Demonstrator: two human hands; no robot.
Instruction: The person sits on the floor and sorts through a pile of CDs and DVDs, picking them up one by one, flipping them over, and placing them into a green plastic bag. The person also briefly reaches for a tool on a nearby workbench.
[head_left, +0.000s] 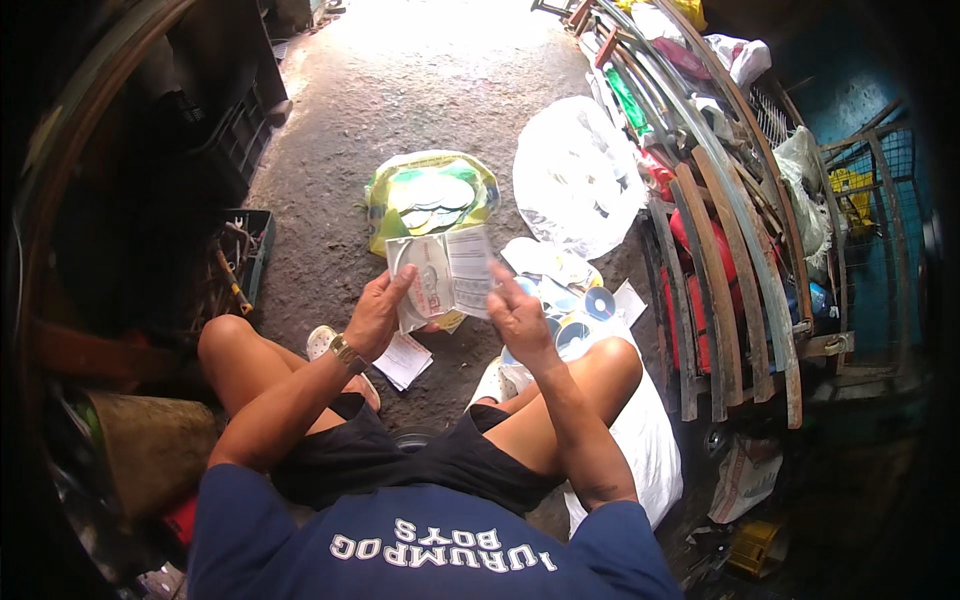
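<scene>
My left hand (383, 309) grips an opened clear plastic CD jewel case (427, 279) by its tray side, thumb on the front. The tray shows red print and its round hub, with no disc seated on it. At the lid's right edge is my right hand (519, 311), slightly blurred, its fingers pinched against the lid (469, 271), which has a printed sheet behind it. Just beyond the case, a yellow-green plastic bag (380, 196) lies open with several discs (435, 196) inside. A heap of loose CDs (574, 330) spreads beside my right knee.
Paper inserts (405, 361) lie on the rough ground (420, 97) between my feet. A white plastic bag (574, 172) stands beyond the CD heap, and a white sack (649, 442) lies by my right thigh. Metal bars (720, 285) line the right; a tool crate (259, 240) sits left.
</scene>
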